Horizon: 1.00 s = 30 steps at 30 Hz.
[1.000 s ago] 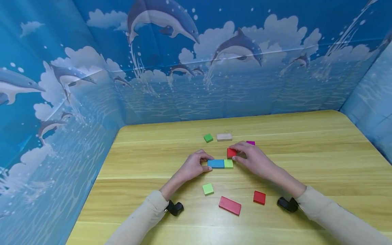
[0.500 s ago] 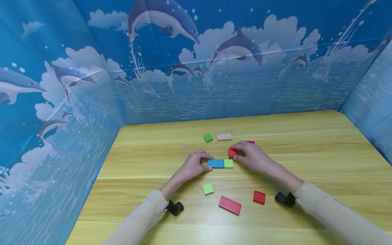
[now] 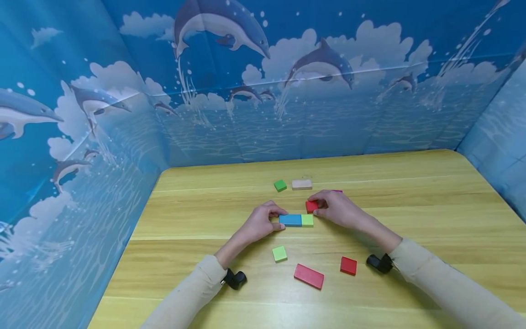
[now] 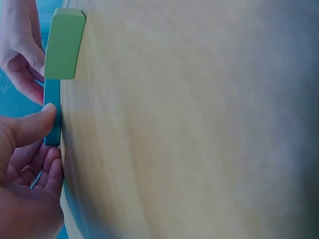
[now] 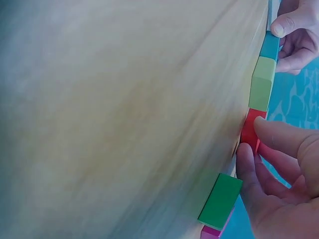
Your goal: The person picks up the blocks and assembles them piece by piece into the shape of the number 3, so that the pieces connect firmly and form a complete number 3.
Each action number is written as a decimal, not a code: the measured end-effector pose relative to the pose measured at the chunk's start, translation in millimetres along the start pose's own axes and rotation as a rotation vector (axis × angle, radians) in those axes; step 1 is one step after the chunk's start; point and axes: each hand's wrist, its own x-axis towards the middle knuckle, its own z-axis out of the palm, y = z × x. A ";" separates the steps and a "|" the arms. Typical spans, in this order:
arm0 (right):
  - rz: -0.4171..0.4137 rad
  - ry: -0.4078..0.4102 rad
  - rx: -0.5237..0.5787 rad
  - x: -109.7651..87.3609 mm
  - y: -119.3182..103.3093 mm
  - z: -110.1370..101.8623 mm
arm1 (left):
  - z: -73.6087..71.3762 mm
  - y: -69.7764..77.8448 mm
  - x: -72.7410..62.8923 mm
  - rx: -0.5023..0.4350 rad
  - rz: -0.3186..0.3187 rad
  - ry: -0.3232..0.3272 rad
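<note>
Two inward-angled hands (image 3: 260, 222) (image 3: 338, 209) apparently pinch a blue block (image 3: 291, 220) and a red block (image 3: 311, 207).

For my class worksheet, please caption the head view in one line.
The left hand holds a blue block beside a lime block while the right hand pinches a red block.

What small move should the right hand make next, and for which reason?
Probably the right hand should gently square its red block against the far edge of the light green block. It pinches the red one close behind that edge, while the left hand holds the blue block adjoining the light green one.
</note>
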 end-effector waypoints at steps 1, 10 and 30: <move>0.005 -0.007 0.006 0.4 -0.2 -0.2 | 0.0 0.2 -0.1 -0.001 0.000 0.000; 0.032 -0.023 0.034 2.0 -0.9 -1.0 | 0.8 0.6 -0.4 0.006 0.013 0.006; 0.037 -0.030 0.078 4.6 -2.7 4.4 | 0.3 -1.1 -0.4 0.012 0.020 0.007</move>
